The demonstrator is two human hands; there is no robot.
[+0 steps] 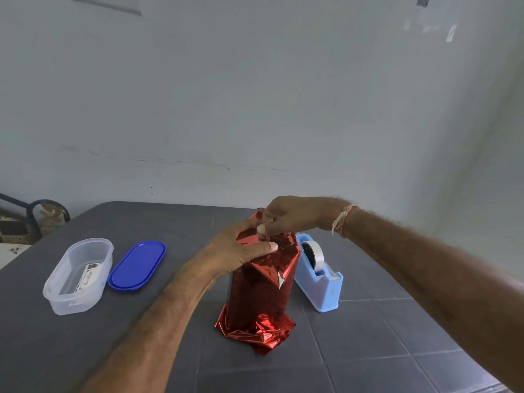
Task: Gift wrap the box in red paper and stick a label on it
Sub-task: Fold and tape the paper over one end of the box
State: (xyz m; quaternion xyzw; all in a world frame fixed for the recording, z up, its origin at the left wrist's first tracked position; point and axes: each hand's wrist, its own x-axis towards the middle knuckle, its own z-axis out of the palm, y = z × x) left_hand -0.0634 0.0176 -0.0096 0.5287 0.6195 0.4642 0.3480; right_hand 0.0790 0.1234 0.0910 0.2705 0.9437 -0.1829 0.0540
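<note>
The box (259, 296) stands upright on end at ctr-bottom of frame, on the dark table (85, 350), already sleeved in red paper (255, 333). Standing it up prob. puts the open top end where both hands can reach it.

The left hand (235, 253) comes in from lower left and grips the box top. Its thumb lies flat across the front over a triangular fold, fingers curled round the far side. This looks like a clamp, so the folded flap can't spring back. The right hand (289, 217) reaches in from the right and pinches the paper's top edge btwn thumb and fingertips, just above the left hand and touching it. It's likely creasing the next flap down.

At the btm end the paper is crumpled and splayed out on the table, not folded neat, w/ no tape visible there.

A light-blue tape dispenser (320, 282) sits just right of the box, partly behind it, handy for the right hand once a flap is down. At left, well apart, are 1 clear tub (76, 276) holding the label (88, 277) and, beside it, the tub's blue lid (137, 265), off and flat. The label is untouched; that step is not yet due.
</note>
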